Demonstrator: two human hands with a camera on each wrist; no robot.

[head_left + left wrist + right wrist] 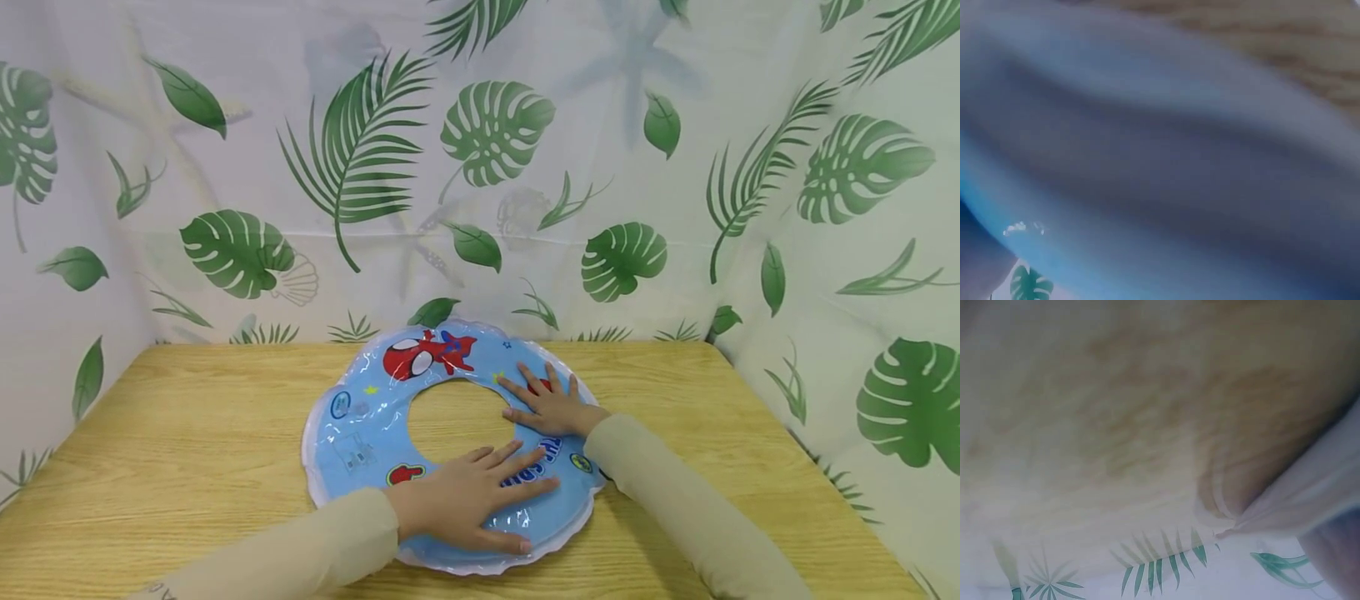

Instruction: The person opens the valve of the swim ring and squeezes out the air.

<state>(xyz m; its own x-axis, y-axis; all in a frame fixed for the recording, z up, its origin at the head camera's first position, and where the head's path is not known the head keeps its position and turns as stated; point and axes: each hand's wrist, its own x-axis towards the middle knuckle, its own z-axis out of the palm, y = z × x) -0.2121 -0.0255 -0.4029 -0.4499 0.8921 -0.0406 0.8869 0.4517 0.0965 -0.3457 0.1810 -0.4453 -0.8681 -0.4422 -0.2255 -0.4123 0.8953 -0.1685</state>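
Note:
A blue inflatable swim ring (352, 467) with a pale wavy rim lies flat on the wooden table in the head view. On its top are a red cartoon figure with big white eyes, a red pointing hand and dark blue lettering. My left hand (468, 498) rests on the near part of the ring with its fingers spread, covering some of the lettering. Farther right, my right hand (553, 410) lies spread over the right side, thumb near the centre hole. The swim ring (1160, 169) fills most of the left wrist view, blurred.
The wooden table (187, 417) reaches back to a white curtain (540, 275) printed with green leaves, which also hangs on the left and right sides. In the right wrist view, the table (1085, 425) is blurred and the ring's pale edge (1310, 487) shows at the right.

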